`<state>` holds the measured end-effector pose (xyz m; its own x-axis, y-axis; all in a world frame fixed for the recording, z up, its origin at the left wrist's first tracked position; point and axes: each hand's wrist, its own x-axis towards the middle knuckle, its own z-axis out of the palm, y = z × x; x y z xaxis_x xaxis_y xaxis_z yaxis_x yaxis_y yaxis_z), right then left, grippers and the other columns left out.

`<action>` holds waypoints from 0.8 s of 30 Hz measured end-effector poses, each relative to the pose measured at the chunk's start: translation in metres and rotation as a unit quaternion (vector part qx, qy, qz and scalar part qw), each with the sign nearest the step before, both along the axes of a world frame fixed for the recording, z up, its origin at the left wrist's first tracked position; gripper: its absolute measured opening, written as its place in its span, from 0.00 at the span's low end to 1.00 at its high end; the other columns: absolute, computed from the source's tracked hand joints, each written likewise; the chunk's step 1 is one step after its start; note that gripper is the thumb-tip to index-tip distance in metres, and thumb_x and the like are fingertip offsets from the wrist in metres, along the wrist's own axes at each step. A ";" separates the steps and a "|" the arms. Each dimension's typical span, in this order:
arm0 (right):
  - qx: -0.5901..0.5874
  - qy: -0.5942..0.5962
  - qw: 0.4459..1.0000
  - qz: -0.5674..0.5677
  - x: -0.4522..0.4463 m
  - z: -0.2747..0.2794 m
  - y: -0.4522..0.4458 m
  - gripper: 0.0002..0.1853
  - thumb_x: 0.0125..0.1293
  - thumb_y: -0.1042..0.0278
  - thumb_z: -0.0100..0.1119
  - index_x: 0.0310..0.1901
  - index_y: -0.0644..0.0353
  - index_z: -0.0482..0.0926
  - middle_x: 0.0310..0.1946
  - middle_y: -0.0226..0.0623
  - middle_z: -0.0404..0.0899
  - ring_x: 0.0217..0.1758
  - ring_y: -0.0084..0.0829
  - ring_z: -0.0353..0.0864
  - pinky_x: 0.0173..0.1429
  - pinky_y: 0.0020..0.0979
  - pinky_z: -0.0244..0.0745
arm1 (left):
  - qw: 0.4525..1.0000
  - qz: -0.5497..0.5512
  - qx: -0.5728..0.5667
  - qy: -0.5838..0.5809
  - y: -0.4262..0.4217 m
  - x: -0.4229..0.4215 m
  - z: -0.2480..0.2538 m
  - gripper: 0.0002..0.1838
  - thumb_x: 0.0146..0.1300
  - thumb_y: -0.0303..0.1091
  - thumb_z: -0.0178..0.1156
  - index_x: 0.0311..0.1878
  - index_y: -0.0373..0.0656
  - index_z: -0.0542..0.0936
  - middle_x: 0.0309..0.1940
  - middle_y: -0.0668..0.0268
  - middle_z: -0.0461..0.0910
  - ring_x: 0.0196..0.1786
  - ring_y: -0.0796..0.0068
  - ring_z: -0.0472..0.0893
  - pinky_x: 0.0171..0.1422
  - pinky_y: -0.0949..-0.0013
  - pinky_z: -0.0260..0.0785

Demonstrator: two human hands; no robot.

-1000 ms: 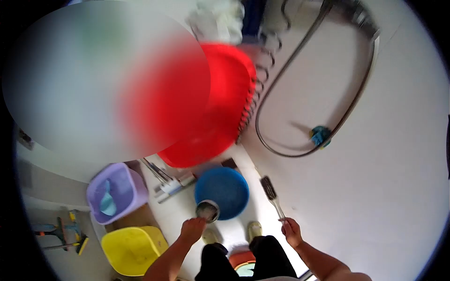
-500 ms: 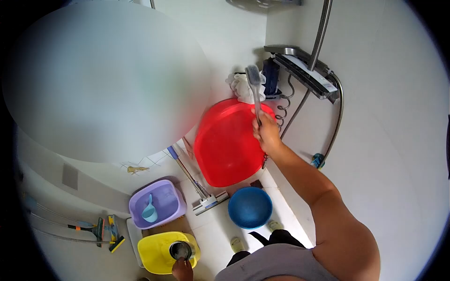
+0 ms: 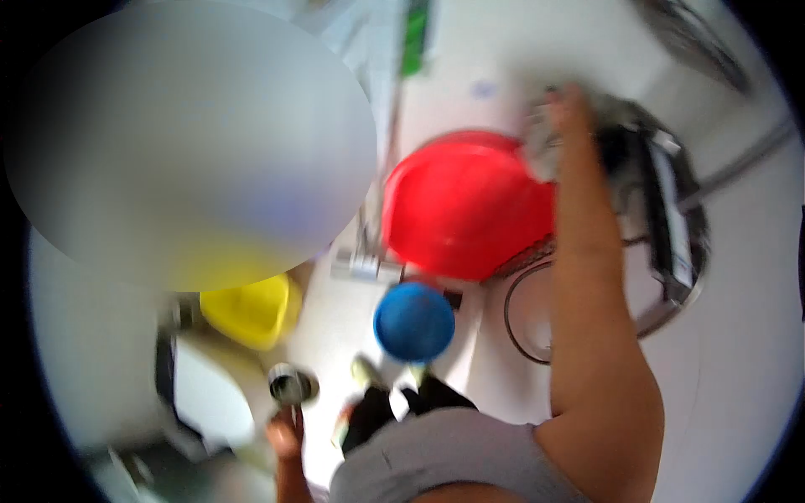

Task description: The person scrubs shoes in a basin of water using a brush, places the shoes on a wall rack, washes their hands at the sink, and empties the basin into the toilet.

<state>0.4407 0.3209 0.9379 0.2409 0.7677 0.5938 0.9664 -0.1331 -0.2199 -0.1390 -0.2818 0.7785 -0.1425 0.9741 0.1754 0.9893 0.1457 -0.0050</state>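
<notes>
A broad, smooth red basin [image 3: 465, 205] with a curved rim anchored the scene. Below it and to its left in the view sat a glossy yellow tub [image 3: 251, 310]; just below it stood a round blue basin [image 3: 414, 324]. A flat, pale mop head [image 3: 366, 267] lay near its lower left edge. At its upper right, a person's right hand [image 3: 572, 113] reached a crumpled, pale bundle [image 3: 543, 138], its grip too blurred to read. Well below and left of the red basin, the left hand [image 3: 285, 432] gripped a round-mouthed, silvery cup [image 3: 293, 385] by its handle.
</notes>
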 end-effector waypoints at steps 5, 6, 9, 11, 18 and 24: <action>0.022 -0.074 0.992 0.104 -0.004 -0.004 0.011 0.25 0.61 0.60 0.49 0.57 0.65 0.65 0.54 0.52 0.68 0.60 0.43 0.65 0.62 0.40 0.62 | 0.992 0.115 -0.025 -0.053 -0.046 0.027 0.031 0.07 0.51 0.34 0.61 0.32 0.45 0.74 0.21 0.62 0.75 0.25 0.61 0.76 0.28 0.61 0.69; 0.038 0.225 0.944 0.238 -0.020 -0.014 -0.003 0.25 0.62 0.61 0.49 0.57 0.68 0.64 0.56 0.50 0.66 0.60 0.44 0.66 0.62 0.42 0.62 | 0.989 0.136 -0.018 -0.058 -0.064 0.030 0.025 0.08 0.50 0.33 0.62 0.32 0.45 0.74 0.22 0.62 0.75 0.25 0.60 0.76 0.28 0.60 0.69; 0.070 0.620 0.718 0.308 -0.125 -0.018 -0.107 0.20 0.66 0.60 0.45 0.53 0.65 0.66 0.49 0.44 0.69 0.50 0.37 0.69 0.51 0.33 0.66 | 0.978 0.194 -0.015 -0.072 -0.116 0.034 0.000 0.09 0.50 0.34 0.62 0.33 0.45 0.74 0.22 0.63 0.75 0.26 0.61 0.76 0.29 0.61 0.69; 0.017 0.575 0.740 0.349 -0.153 -0.082 -0.141 0.15 0.67 0.57 0.44 0.43 0.60 0.72 0.32 0.34 0.74 0.34 0.25 0.71 0.38 0.27 0.66 | 0.970 0.226 -0.026 -0.079 -0.150 0.041 -0.017 0.10 0.50 0.34 0.62 0.34 0.44 0.75 0.23 0.63 0.75 0.26 0.61 0.76 0.30 0.61 0.70; -0.491 0.385 0.676 0.393 -0.281 -0.385 -0.349 0.16 0.56 0.76 0.54 0.48 0.61 0.72 0.48 0.37 0.70 0.40 0.28 0.73 0.49 0.29 0.70 | 0.935 0.330 -0.093 -0.089 -0.253 0.051 -0.059 0.09 0.49 0.35 0.63 0.32 0.45 0.74 0.21 0.63 0.75 0.26 0.60 0.77 0.29 0.61 0.69; -0.689 0.138 0.496 0.510 -0.377 -0.575 -0.581 0.13 0.49 0.72 0.63 0.39 0.61 0.79 0.32 0.36 0.80 0.35 0.26 0.78 0.42 0.27 0.73 | 0.927 0.347 -0.093 -0.109 -0.367 0.022 -0.106 0.10 0.49 0.33 0.64 0.34 0.45 0.75 0.21 0.64 0.74 0.24 0.63 0.76 0.28 0.63 0.68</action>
<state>0.0641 -0.2605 0.3630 -0.7640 0.2053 -0.6116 0.6441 0.1875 -0.7416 -0.1175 -0.6493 0.6729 -0.7583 0.6453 -0.0923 0.6384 0.7638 0.0948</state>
